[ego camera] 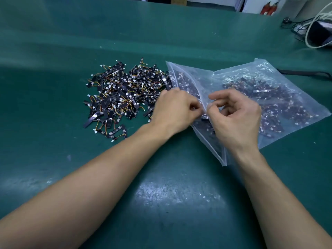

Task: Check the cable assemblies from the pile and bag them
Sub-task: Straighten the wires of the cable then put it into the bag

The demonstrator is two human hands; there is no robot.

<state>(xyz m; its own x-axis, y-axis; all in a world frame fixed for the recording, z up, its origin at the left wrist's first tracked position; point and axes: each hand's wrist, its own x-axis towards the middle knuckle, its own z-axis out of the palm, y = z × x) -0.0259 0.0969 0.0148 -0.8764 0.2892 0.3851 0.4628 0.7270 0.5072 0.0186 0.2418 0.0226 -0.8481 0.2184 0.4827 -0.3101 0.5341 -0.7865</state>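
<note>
Left fingers [195, 106]: curled, tips pressed together on the near lip of the bag's mouth, pinching the plastic.

Right fingers [215, 96]: curled; thumb and forefinger pinch the opposite lip, directly facing the left fingertips. The other fingers are bent above the opening. The two pinches almost touch.

Left hand [175, 110]: at the bag's left edge, back of the hand upward, bare forearm running toward the lower left.

Right hand [237, 121]: over the bag's near left part, back of the hand upward, bare forearm running toward the lower right.

Bag [201, 74]: clear plastic with a zip-strip mouth, lying flat. The mouth runs along its left side, and the lips are parted where the hands hold them. The plastic is creased and glossy.

Bagged cable assemblies [265, 97]: many, seen through the plastic, spread across the middle and right of the bag. They are dark strips with small white plugs.

Pile [122, 94]: loose cable assemblies heaped just left of the bag, the nearest ones touching or tucked under its left edge. They are black strips, white plugs and short orange and yellow wires.

Green mat [161, 186]: lies under the bag and the pile; it is scuffed and shiny nearer than the bag.

Black strap [303, 73]: on the mat at the bag's far right corner.

White cord [309, 33]: looped, well beyond the bag to the right, over a dark object [319, 31].

Red canisters [269, 9]: far beyond the bag, past the mat's edge.
</note>
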